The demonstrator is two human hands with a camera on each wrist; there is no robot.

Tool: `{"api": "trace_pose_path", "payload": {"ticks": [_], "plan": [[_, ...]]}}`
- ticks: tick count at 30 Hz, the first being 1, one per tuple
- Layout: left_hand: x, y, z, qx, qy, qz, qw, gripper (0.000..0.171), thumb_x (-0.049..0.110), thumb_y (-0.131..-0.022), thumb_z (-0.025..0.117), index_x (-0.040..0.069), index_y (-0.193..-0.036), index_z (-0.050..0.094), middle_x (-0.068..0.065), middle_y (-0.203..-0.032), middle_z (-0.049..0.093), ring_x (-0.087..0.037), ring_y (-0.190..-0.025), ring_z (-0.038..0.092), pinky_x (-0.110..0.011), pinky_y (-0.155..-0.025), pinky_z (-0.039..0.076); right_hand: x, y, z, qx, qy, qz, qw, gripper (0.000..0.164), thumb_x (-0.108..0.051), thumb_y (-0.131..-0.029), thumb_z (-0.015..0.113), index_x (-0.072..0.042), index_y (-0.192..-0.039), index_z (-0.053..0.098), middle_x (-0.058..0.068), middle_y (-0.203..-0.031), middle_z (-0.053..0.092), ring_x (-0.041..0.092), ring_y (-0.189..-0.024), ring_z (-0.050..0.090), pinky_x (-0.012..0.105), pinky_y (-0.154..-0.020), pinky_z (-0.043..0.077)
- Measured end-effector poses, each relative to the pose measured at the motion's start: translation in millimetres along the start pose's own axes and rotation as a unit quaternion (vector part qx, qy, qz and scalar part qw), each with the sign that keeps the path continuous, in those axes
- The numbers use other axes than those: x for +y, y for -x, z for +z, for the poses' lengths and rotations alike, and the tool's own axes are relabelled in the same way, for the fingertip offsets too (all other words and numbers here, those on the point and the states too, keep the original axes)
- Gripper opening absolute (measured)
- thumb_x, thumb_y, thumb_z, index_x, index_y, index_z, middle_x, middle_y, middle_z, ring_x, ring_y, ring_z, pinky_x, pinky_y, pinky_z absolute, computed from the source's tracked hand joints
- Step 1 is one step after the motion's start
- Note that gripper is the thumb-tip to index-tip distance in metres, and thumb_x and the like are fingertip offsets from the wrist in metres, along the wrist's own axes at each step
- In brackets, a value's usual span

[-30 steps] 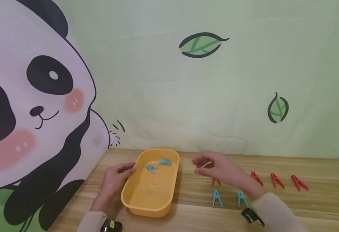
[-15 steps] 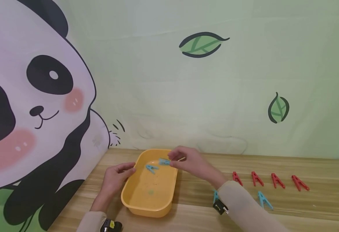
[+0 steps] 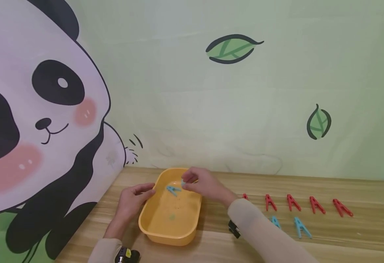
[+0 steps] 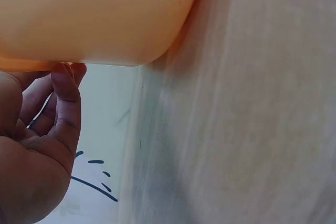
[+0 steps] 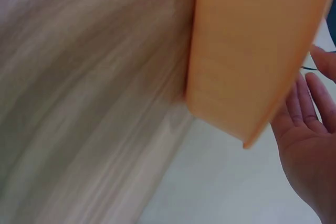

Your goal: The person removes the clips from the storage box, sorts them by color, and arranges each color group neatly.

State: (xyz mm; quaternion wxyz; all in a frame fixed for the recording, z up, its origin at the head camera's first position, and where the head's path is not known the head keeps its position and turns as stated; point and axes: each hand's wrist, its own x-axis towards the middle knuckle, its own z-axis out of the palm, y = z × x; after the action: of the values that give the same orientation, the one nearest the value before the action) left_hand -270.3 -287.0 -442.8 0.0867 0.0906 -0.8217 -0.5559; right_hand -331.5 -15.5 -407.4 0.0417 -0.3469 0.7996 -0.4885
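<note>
A yellow plastic basin (image 3: 169,239) stands on the wooden table. My left hand (image 3: 131,202) holds its left rim, thumb and fingertips meeting at the edge in the left wrist view. Over the basin's far right part reaches my right hand (image 3: 205,184), its thumb apart from the fingers in the right wrist view. One blue clothespin (image 3: 173,190) lies on the basin floor. A second blue clothespin (image 3: 183,181) is mostly hidden behind my right fingertips; whether they touch it I cannot tell.
Right of the basin, several red clothespins (image 3: 293,202) lie in a row. Nearer the front are blue clothespins (image 3: 302,227), one partly covered by my right sleeve (image 3: 261,226). A cloth backdrop (image 3: 179,109) with a panda drawing rises behind the table.
My right hand has moved left from above the table to inside the basin's far right part, uncovering red clothespins. My left hand has stayed at the rim. The view has shifted slightly.
</note>
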Motion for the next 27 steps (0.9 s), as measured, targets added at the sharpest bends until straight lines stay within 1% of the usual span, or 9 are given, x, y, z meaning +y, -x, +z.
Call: {"api": "trace_pose_path", "payload": {"ticks": [3,7,9,13,16,21,23,27], "plan": [[0.4,0.6,-0.9,-0.001,0.001,0.003,1.0000,0.033,0.018,-0.100,0.077,0.003,-0.129,0.075,-0.014,-0.126,0.074,-0.020,-0.105,0.071,-0.025,-0.083,0.060,3,-6,7,0.000,0.009,0.003,1.000,0.020,-0.009,-0.098,0.077,0.000,-0.115,0.072,0.006,-0.106,0.073,0.018,-0.098,0.068,0.031,-0.087,0.057],[-0.5,2.0,-0.9,-0.003,0.006,0.008,0.9999,0.034,0.018,-0.099,0.078,0.001,-0.128,0.075,-0.015,-0.124,0.075,-0.019,-0.101,0.071,-0.025,-0.081,0.060,6,-16,17,-0.015,0.024,0.016,0.999,0.022,-0.009,-0.098,0.078,0.001,-0.115,0.071,0.001,-0.103,0.071,0.014,-0.095,0.066,0.029,-0.086,0.057],[-1.5,1.6,0.0,-0.002,0.015,0.010,0.9998,0.033,0.016,-0.099,0.078,0.001,-0.128,0.075,-0.015,-0.122,0.076,-0.019,-0.098,0.072,-0.024,-0.079,0.060,7,-20,21,-0.016,0.033,0.022,0.999,0.022,-0.009,-0.097,0.079,0.002,-0.115,0.071,0.001,-0.102,0.071,0.014,-0.094,0.066,0.030,-0.087,0.057],[-1.9,1.0,2.5,0.003,0.034,0.016,0.9993,0.031,0.012,-0.098,0.079,-0.001,-0.126,0.076,-0.015,-0.118,0.077,-0.016,-0.093,0.073,-0.025,-0.078,0.061,6,-26,25,-0.019,0.047,0.034,0.998,0.024,-0.009,-0.096,0.080,0.001,-0.116,0.071,0.008,-0.107,0.073,0.016,-0.097,0.067,0.033,-0.091,0.057],[-1.6,1.0,3.4,0.003,0.038,0.019,0.9991,0.032,0.011,-0.097,0.079,-0.002,-0.126,0.076,-0.015,-0.117,0.077,-0.014,-0.092,0.072,-0.026,-0.079,0.061,5,-30,26,-0.026,0.074,0.036,0.996,0.026,-0.010,-0.095,0.081,0.002,-0.116,0.071,0.012,-0.110,0.074,0.020,-0.101,0.068,0.034,-0.093,0.056],[-0.3,0.5,3.1,0.005,0.032,0.019,0.9993,0.031,0.011,-0.097,0.079,-0.002,-0.125,0.076,-0.014,-0.117,0.077,-0.013,-0.093,0.072,-0.024,-0.079,0.060,6,-40,28,-0.035,0.118,0.040,0.992,0.027,-0.009,-0.093,0.083,0.002,-0.115,0.071,0.009,-0.108,0.075,0.023,-0.103,0.069,0.035,-0.095,0.056],[0.1,0.3,2.8,0.005,0.030,0.019,0.9994,0.030,0.011,-0.097,0.079,-0.001,-0.125,0.076,-0.015,-0.118,0.077,-0.014,-0.094,0.072,-0.023,-0.078,0.060,7,-43,30,-0.039,0.124,0.049,0.990,0.027,-0.010,-0.093,0.084,0.001,-0.114,0.072,0.009,-0.108,0.074,0.023,-0.103,0.069,0.035,-0.096,0.055],[0.4,0.1,2.4,0.007,0.026,0.019,0.9995,0.030,0.011,-0.097,0.078,-0.001,-0.125,0.077,-0.015,-0.119,0.077,-0.016,-0.096,0.072,-0.021,-0.078,0.059,7,-49,33,-0.045,0.119,0.068,0.989,0.028,-0.011,-0.093,0.084,-0.001,-0.117,0.072,0.008,-0.111,0.074,0.023,-0.105,0.068,0.036,-0.098,0.055]]}}
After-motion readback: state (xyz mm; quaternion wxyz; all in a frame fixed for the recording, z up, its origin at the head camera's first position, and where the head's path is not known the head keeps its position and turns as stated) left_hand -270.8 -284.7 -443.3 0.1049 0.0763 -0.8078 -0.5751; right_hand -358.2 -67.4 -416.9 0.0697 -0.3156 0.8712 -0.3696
